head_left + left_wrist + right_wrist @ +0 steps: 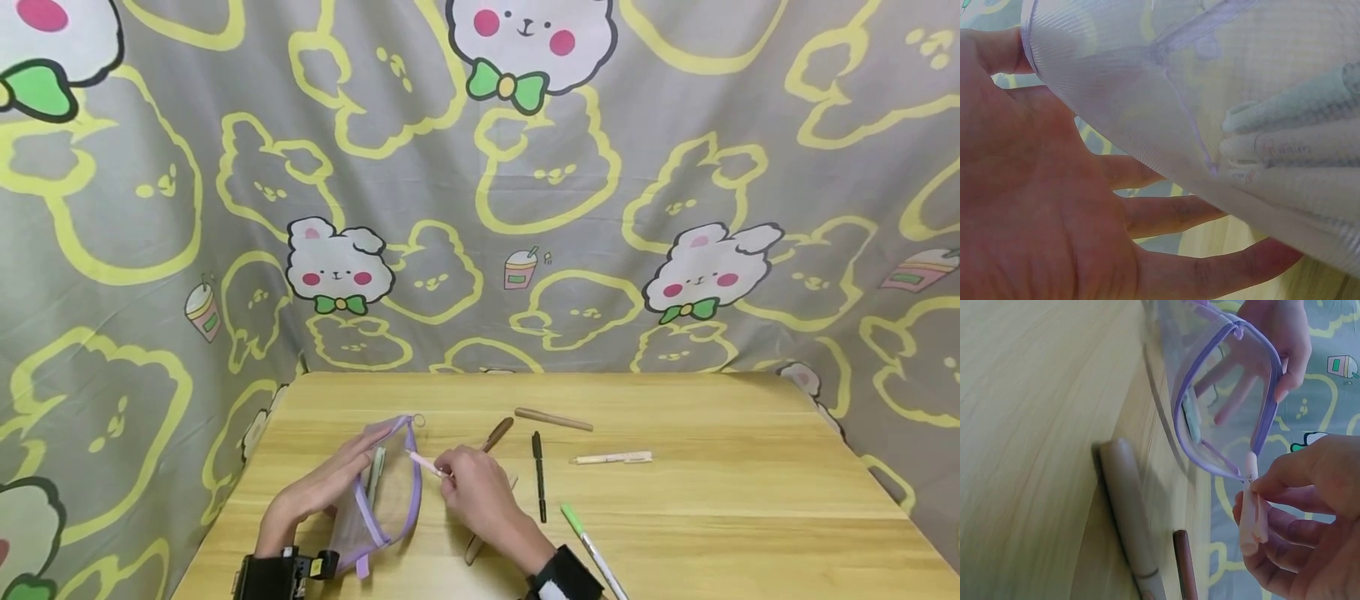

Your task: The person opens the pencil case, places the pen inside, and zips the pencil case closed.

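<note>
A translucent mesh pencil case [415, 500] with purple edging stands at the table's left, its mouth gaping toward the right. My left hand [322, 482] holds the case at its upper left side, thumb at the rim and the other fingers stretched along the outside. Inside lie a pale green pen [1297, 103] and whitish pens [1297, 147], blurred by the mesh. Between thumb and fingers, my right hand [483, 498] pinches a pale pink pen [1248, 519]. The pink pen's tip is at the purple rim of the mouth; whether it touches is unclear.
Around the right hand lie a dark brown pen [498, 433], a tan pen [553, 418], a black pen [539, 475], a cream pen [613, 457] and a green-capped pen [592, 550]. Another tan pen [1129, 506] is partly beneath that hand. Patterned grey cloth [465, 192] borders the wooden table [712, 517].
</note>
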`<state>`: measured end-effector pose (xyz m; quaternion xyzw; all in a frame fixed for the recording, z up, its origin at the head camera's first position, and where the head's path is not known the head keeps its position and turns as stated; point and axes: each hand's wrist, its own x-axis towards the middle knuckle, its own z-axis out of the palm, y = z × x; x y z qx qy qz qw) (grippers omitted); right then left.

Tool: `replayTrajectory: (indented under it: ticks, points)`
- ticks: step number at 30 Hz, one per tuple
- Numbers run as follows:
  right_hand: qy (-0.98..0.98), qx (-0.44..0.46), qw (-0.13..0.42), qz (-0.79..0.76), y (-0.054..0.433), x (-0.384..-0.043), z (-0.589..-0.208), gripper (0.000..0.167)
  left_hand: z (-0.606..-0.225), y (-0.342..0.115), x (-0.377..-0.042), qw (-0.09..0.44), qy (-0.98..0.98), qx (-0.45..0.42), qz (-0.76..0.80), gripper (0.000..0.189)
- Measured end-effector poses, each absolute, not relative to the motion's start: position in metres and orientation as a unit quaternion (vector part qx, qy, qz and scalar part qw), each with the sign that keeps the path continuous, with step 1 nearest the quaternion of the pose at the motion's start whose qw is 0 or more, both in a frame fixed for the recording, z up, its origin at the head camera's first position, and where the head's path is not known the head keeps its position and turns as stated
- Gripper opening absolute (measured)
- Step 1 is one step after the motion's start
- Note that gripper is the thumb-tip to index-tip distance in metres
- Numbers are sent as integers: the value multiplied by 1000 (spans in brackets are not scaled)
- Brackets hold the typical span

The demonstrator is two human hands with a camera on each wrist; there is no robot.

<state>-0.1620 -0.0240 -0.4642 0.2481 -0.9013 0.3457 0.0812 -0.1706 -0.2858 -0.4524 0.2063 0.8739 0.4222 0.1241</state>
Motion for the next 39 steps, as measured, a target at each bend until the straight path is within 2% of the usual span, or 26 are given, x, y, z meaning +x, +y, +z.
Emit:
replayTrajectory:
  ticks: [8, 19, 29, 39]
  points:
    - [-875, 229, 6, 426, -41, -167, -462, 22, -450, -286, -169, 134, 868, 200, 433, 52]
    - [-833, 181, -60, 519, -61, -176, -465, 32, -447, -287, -170, 141, 875, 183, 426, 53]
    - [-786, 205, -141, 566, -68, -171, -460, 40, -450, -288, -171, 130, 872, 203, 427, 53]
    - [-832, 246, -93, 489, -53, -168, -457, 27, -452, -292, -169, 125, 876, 198, 423, 53]
